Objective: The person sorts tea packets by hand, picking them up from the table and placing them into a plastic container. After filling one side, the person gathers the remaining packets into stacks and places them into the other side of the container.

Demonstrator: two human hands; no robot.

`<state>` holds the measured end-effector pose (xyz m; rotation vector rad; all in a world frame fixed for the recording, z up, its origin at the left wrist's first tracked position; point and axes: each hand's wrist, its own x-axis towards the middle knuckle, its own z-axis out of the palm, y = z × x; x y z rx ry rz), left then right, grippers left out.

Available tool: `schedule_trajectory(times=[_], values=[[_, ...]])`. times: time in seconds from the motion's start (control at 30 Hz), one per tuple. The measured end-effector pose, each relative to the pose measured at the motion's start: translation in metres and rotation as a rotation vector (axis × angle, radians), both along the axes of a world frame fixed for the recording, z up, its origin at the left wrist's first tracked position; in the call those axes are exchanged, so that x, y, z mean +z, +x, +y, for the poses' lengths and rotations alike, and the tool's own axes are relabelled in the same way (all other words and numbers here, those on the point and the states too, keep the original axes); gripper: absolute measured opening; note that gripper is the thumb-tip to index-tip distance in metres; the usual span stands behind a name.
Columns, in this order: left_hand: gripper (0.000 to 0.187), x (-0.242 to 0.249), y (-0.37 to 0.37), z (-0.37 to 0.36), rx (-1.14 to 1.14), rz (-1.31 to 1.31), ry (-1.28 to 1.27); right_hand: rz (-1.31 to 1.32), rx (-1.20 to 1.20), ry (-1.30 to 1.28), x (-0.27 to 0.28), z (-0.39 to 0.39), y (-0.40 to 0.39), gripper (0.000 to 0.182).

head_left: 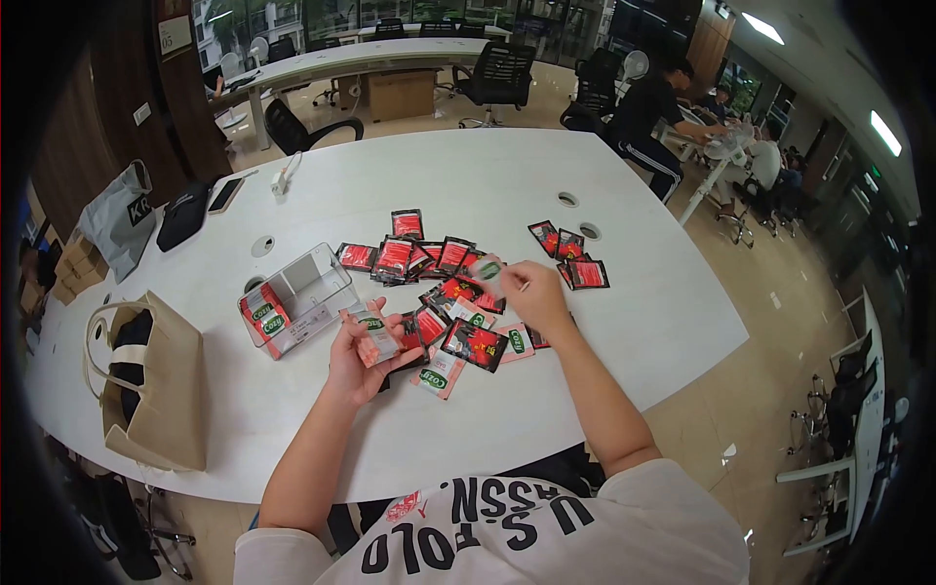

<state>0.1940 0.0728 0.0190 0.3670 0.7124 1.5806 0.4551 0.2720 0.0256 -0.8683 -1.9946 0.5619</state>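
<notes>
Left hand (363, 363): palm up, fingers loosely curled about a flat pale-pink-and-white packet with a green oval label (376, 341). Right hand (531, 297): thumb and fingers pinch a second, similar pink-and-white packet (487, 272) over scattered red-and-black glossy rectangular sachets (394, 258) on the white table (468, 434). Judgement: packets light, flexible, probably slick; best pinched by one edge, since firm squeezing may crease them.

Hands (352, 370) hold Cozy packets (377, 341)
</notes>
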Motion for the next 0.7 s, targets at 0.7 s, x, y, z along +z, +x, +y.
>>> schedule_trajectory(times=[0.7], values=[[0.063, 0.009, -0.003, 0.000, 0.112, 0.119, -0.068, -0.493, 0.345, -0.257, -0.007, -0.027, 0.009, 0.036]])
